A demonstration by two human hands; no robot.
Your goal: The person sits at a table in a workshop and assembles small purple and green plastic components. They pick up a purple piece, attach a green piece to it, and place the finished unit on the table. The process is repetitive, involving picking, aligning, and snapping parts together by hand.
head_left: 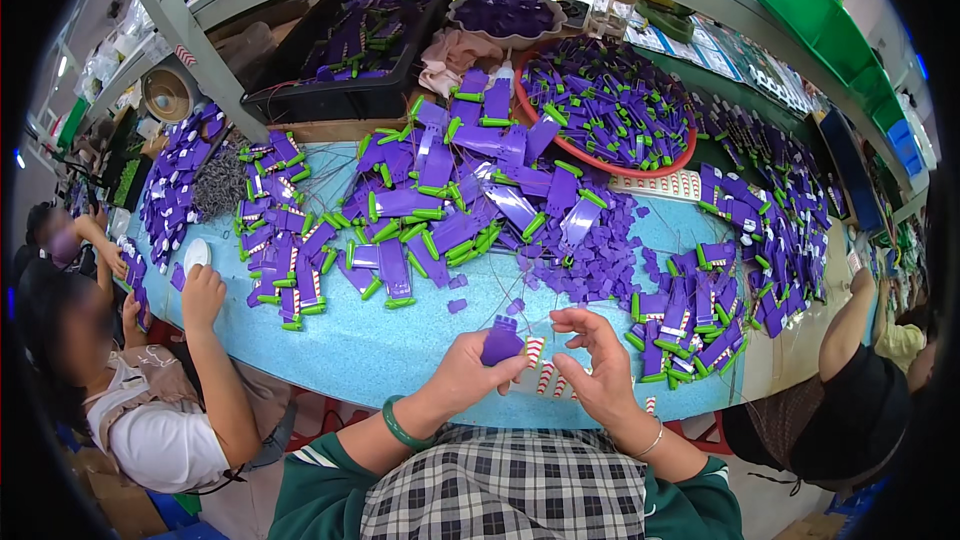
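Observation:
My left hand (465,372), with a green bangle at its wrist, grips a small purple plastic part (503,342) between thumb and fingers. A red-and-white striped sticker (535,348) stands by the left thumb tip; whether it is stuck to the part I cannot tell. Close on the right is my right hand (603,380), its fingers curved and apart with nothing visible between them. Below and between the hands, more striped stickers (546,378) show on a sheet, partly hidden by the right hand. Loose purple pieces (585,265) lie heaped just beyond.
Purple parts with green ends (400,202) pile across the blue tabletop (400,350), with another heap (690,315) at right. Behind stand a black crate (330,95), an orange basket (672,162) and a bowl (505,38), under a metal shelf frame. Co-workers (165,410) sit at both sides.

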